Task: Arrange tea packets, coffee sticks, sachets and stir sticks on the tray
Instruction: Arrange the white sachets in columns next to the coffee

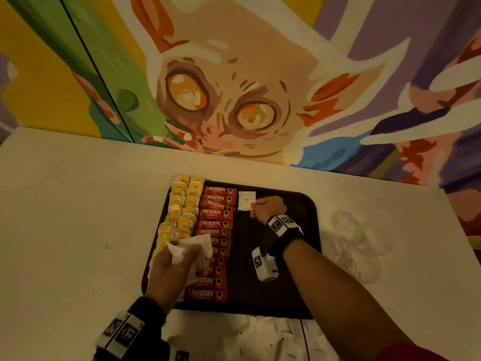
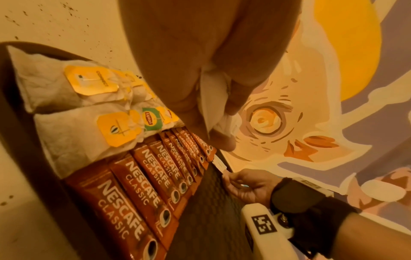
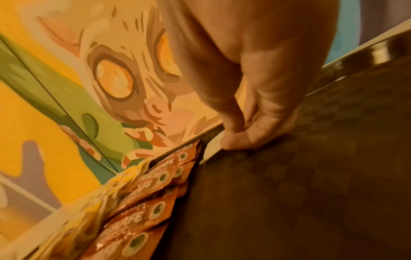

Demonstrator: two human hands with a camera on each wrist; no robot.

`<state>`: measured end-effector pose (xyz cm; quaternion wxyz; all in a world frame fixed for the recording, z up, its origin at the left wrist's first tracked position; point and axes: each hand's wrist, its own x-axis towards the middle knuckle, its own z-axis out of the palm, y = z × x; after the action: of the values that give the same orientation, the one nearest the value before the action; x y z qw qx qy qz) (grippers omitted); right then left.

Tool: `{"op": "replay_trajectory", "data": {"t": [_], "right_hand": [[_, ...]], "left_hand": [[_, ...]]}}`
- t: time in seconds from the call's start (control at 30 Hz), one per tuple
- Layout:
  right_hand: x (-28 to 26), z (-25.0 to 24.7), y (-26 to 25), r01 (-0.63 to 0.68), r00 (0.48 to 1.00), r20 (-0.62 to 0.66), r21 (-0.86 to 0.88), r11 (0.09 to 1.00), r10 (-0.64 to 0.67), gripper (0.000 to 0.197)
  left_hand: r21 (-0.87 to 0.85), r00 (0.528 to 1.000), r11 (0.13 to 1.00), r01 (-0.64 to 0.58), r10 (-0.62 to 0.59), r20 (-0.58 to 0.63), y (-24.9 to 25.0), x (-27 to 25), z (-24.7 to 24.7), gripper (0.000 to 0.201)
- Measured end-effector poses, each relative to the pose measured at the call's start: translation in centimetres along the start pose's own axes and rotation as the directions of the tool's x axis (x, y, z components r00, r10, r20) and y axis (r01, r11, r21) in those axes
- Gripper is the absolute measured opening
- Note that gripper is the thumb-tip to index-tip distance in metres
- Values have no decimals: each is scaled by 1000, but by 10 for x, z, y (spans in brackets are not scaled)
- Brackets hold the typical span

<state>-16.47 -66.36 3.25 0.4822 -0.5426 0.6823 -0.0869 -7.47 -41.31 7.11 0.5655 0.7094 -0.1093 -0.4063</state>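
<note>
Head view: dark rectangular plastic tray (image 1: pixel 309 220) on white table (image 1: pixel 78 204). Two columns of yellow-tagged tea packets (image 1: pixel 182 212) laid along left side; one column of red Nescafe coffee sticks (image 1: pixel 214 222) beside, eleven counted, some hidden. First white square sugar sachet (image 1: pixel 247 200) pinched at edge by right hand (image 1: pixel 268 207), set beside sticks. Bunch of white sachets (image 1: pixel 192 247) clutched in left hand (image 1: pixel 171 267). Stir sticks unseen; task judged about half done.

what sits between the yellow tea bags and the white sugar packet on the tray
A column of red coffee sticks lies between the tea bags and the sugar packet that the right hand touches on the tray, clearest in the head view.
</note>
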Motion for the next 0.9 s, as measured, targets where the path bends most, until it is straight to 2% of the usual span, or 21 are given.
{"op": "replay_trajectory", "data": {"t": [0.1,0.2,0.53,0.63,0.73,0.77,0.83,0.9], "right_hand": [[4,4,-3,-9,1000,14,-36,999,9,9],[6,8,-5,-12,1000,25,-85,996,14,19],[7,11,-1,28,998,50,-112,993,-23,19],[-1,7,-1,59,997,55,-82,995,-55,21],[-26,3,-4,147,989,39,-55,988,-145,18],[-38,2,-6,181,982,71,-40,983,-178,18],[-62,-1,-7,243,943,224,32,969,-244,23],[-87,-6,-5,283,857,414,121,951,-307,24]], "left_hand": [[21,1000,1000,7,-7,0,0,2,3,21],[-6,1000,1000,21,-21,3,1,2,7,19],[16,1000,1000,-26,26,10,6,-1,9,15],[31,999,999,-39,39,8,7,-1,7,18],[33,999,998,-50,50,4,6,0,4,19],[20,999,998,-53,53,7,6,0,4,19],[-9,998,998,-58,58,10,8,-2,4,18],[-36,998,997,-69,69,7,13,-5,5,17]]}}
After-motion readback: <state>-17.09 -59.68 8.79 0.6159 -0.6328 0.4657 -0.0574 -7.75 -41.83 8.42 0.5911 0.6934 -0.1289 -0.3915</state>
